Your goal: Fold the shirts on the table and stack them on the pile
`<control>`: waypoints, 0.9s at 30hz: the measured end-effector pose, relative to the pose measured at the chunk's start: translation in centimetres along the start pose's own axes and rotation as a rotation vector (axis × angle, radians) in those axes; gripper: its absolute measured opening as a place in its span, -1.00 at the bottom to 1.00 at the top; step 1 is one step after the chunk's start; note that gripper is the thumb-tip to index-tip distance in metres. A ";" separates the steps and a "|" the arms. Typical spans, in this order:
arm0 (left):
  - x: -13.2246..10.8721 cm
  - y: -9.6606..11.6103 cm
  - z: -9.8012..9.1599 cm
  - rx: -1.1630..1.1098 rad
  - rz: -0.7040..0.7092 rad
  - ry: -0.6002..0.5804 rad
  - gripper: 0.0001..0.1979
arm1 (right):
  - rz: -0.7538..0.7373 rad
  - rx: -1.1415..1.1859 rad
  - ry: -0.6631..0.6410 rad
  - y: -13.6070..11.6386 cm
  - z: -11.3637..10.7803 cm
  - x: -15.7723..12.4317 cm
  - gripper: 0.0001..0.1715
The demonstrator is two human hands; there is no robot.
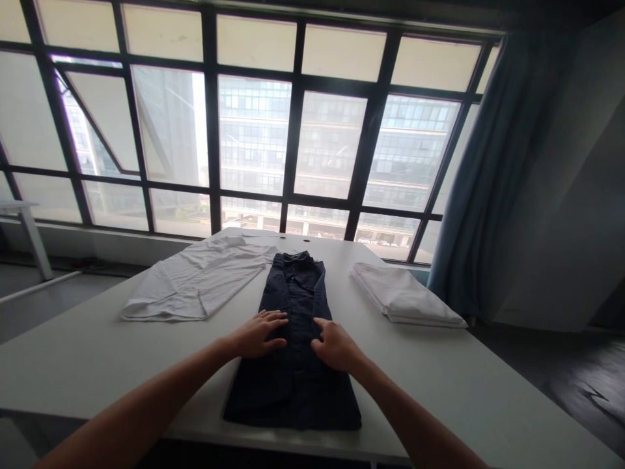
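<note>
Shirt point(300, 391) in navy lies under the spread left hand point(258, 334) and the right hand point(336, 345), forefinger and thumb parted.

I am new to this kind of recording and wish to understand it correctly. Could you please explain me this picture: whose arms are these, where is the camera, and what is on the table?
There is no machine here: these are a person's own bare hands, the left hand and the right hand. The camera is worn on the head, looking forward and down, so the arms enter from below.

On the white table lies a dark shirt, folded narrow, collar end toward the windows. To its left a white cloth is spread out; to its right is a folded white cloth.

Both hands are at the dark shirt, one toward each side. Neither seems to grip anything.
</note>
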State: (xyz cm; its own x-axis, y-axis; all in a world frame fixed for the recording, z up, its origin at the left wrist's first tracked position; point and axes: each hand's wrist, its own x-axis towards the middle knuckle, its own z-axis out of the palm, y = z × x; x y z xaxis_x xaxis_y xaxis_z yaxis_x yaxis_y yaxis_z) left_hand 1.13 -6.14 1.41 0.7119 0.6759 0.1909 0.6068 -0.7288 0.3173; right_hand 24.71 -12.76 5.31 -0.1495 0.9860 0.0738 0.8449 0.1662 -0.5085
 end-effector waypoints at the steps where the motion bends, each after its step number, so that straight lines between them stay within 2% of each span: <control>1: -0.1 -0.5 0.4 0.010 0.008 -0.014 -0.37 | -0.026 -0.048 -0.028 -0.6 1.0 0.0 -0.26; 5: -0.5 -1.4 1.3 0.003 0.007 -0.081 -0.29 | -0.060 -0.171 -0.146 -2.1 3.2 -0.1 -0.36; 9: -1.0 -0.8 1.0 0.010 0.028 -0.141 -0.25 | -0.025 -0.053 -0.322 -2.3 2.6 -0.3 -0.31; 11: -1.3 -0.2 0.9 0.019 0.068 -0.163 -0.20 | 0.010 -0.003 -0.389 -2.2 1.9 -0.4 -0.36; 12: -1.5 0.1 0.9 0.024 0.090 -0.176 -0.17 | -0.004 -0.022 -0.370 -2.1 1.6 -0.5 -0.39; 15: -2.1 1.1 1.1 0.041 0.128 -0.237 -0.06 | -0.162 -0.175 -0.186 -1.3 1.3 -0.8 -0.48; 16: -2.2 1.3 1.2 0.046 0.134 -0.253 -0.03 | -0.207 -0.213 -0.154 -1.0 1.5 -0.9 -0.44; 19: -2.5 1.6 1.6 0.045 0.151 -0.257 -0.04 | -0.229 -0.246 -0.216 0.2 2.5 -1.3 -0.09; 23: -3.1 2.4 1.6 0.039 0.154 -0.265 -0.06 | -0.226 -0.261 -0.280 0.8 3.0 -2.3 0.00; 25: -3.9 3.4 1.5 0.042 0.140 -0.295 -0.05 | -0.261 -0.271 -0.272 0.6 2.2 -2.9 0.07; 27: -4.7 4.4 1.3 0.045 0.123 -0.324 -0.02 | -0.315 -0.266 -0.271 0.2 1.0 -3.2 0.05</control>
State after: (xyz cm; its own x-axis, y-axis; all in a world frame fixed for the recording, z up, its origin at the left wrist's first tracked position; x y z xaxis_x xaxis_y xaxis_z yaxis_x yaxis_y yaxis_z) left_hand 0.87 -12.63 0.73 0.8514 0.5182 -0.0816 0.5195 -0.8114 0.2679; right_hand 24.83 -15.92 4.08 -0.5176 0.8539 -0.0549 0.8335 0.4886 -0.2580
